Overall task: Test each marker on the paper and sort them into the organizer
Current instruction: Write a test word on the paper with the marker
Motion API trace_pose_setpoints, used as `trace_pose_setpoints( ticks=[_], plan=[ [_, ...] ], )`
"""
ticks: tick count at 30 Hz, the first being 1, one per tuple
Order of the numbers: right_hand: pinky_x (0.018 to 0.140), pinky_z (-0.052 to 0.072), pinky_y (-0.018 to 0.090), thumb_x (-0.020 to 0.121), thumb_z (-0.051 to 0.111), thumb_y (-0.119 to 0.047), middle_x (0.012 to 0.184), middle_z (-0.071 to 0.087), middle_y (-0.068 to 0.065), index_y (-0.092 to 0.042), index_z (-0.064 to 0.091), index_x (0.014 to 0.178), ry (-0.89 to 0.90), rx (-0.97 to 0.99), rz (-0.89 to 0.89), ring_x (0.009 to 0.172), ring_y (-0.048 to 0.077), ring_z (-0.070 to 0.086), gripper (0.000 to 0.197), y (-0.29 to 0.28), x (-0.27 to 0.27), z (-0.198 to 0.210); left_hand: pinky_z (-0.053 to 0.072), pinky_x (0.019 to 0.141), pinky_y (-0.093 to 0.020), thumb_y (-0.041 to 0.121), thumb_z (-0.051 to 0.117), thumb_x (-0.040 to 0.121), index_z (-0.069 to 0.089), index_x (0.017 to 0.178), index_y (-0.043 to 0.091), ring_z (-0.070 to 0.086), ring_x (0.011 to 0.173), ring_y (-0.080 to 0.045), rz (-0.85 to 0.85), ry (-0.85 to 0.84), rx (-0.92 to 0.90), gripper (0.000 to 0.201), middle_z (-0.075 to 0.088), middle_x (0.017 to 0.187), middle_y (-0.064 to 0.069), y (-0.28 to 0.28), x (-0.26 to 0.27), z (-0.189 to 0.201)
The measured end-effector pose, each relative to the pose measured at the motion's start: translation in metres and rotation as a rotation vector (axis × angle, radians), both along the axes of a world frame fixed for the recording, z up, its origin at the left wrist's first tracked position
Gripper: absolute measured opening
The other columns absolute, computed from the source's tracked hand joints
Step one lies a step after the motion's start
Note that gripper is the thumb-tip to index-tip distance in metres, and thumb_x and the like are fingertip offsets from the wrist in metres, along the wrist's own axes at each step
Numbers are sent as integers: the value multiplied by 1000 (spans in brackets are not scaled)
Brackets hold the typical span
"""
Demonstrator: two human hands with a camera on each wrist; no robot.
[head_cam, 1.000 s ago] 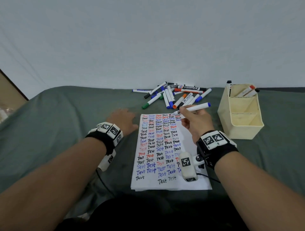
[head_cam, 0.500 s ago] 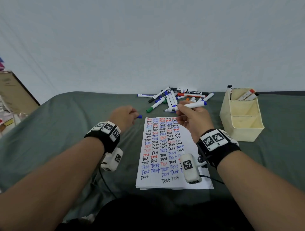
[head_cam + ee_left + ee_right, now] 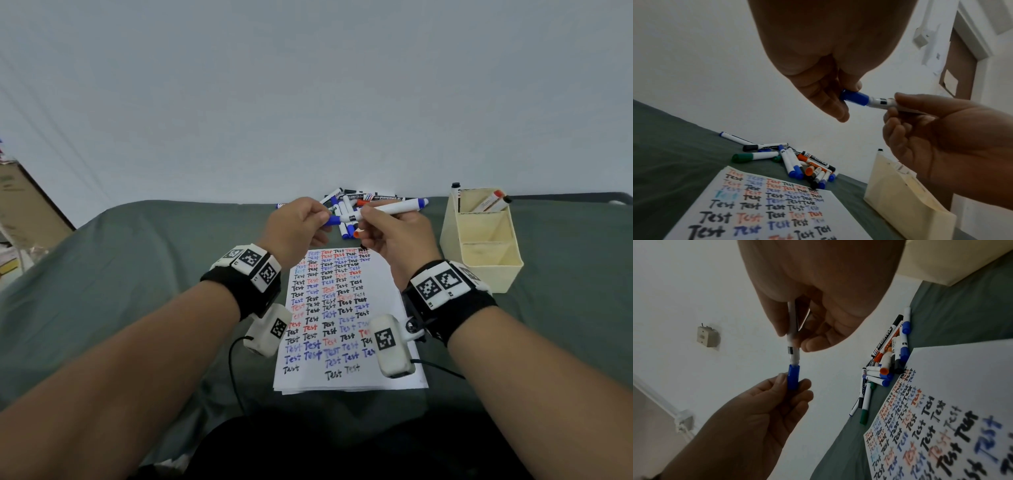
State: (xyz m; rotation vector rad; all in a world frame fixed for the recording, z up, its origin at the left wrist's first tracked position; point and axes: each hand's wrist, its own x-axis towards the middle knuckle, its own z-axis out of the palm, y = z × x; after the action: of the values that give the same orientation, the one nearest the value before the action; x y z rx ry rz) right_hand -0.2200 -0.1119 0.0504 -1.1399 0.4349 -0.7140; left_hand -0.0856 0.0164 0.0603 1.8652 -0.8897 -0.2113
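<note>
Capping the blue marker [image 3: 390, 209] over the far end of the paper [image 3: 346, 318], between the marker pile [image 3: 797, 162] and the near edge of the sheet; right hand [image 3: 399, 240] pinching the white barrel near its neck, left hand [image 3: 296, 228] pinching the blue cap [image 3: 793, 378] between thumb and fingertips, neither hand free for anything else. Seen from the right wrist, cap mouth just meeting the barrel's nose with a sliver of neck still showing; seen from the left wrist, cap and barrel lying nearly in one line; probably not yet seated, though hard to say whether a click is left.

For doing this well: keep cap and barrel on one axis before pushing, since a tilted cap could jam on the neck or smear ink on the fingers; push straight along the barrel rather than twisting; hold the barrel close to the joint, as now, to stop it levering in the grip; press until firmly home, because a loose cap would likely dry the tip in storage.

Then over to the cream organizer [image 3: 479, 246], standing just right of the paper, back compartment already holding a few markers, the two nearer compartments looking bare; choosing the compartment depends on how the mark came out, which cannot be told from here; untested markers still heaped in the pile beyond the paper, so plenty left.
</note>
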Motion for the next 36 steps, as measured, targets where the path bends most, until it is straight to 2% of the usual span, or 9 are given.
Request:
trace_pose_setpoints(
  ticks=[5,11,17,22,27,30,32,34,36],
  plan=[
    [63,55,27,93,70,-5,82,67,16,5,67,106,-73,-25,7,67,19,63,16,1,-5,2,53,54,-20,15,51,103,62,87,18,64,57,-7,23,-37,-41,19,70,72,1,-7,-12,8],
    [60,54,28,94,70,-9,75,68,12,-4,70,95,-104,-87,-62,66,21,63,5,-9,-11,15,49,53,-15,14,50,103,62,96,9,61,56,-3,-23,-81,-52,15,71,82,-7,-9,-23,24],
    [63,55,28,94,69,-8,75,70,13,-6,71,91,-157,-82,-64,67,21,65,4,-9,-13,23,58,66,-30,13,51,103,64,99,14,66,67,-15,2,-63,-143,14,73,84,-3,-12,-30,29],
    [64,55,28,94,68,-6,79,69,16,-3,69,95,-189,-58,-44,68,20,64,3,-3,-13,21,53,59,-25,9,47,103,62,95,9,64,63,-15,-5,-40,-200,16,70,82,-9,-14,-33,26],
    [65,55,28,94,68,-6,78,69,11,-6,69,94,-211,-144,-28,69,19,65,1,-2,-11,20,50,55,-23,13,47,102,59,91,15,58,57,-10,-7,-55,-158,17,66,68,6,-15,-27,22],
    [62,55,26,94,71,-9,73,71,5,-11,71,89,-135,-214,-6,66,17,65,5,-9,-11,17,49,54,-20,16,48,103,59,92,17,58,55,-6,-64,-76,-87,16,69,70,6,-11,-19,15],
    [61,54,26,93,73,-15,74,71,4,-14,73,88,-21,-319,34,65,15,65,5,-18,-12,16,52,61,-25,22,48,103,60,95,23,62,61,-6,-114,-108,26,14,72,77,8,-9,-11,9],
    [62,54,25,91,75,-21,79,73,2,-17,74,89,123,-441,44,69,12,67,5,-32,-13,17,55,70,-31,35,51,102,62,100,30,67,75,-9,-129,-193,180,12,73,87,7,-9,-2,3],
    [67,56,28,90,75,-20,85,73,4,-15,73,94,213,-510,-17,76,14,68,7,-51,-11,22,51,78,-30,50,51,99,62,117,33,66,97,-14,-124,-330,394,27,70,111,6,-11,8,-6]
  ],
)
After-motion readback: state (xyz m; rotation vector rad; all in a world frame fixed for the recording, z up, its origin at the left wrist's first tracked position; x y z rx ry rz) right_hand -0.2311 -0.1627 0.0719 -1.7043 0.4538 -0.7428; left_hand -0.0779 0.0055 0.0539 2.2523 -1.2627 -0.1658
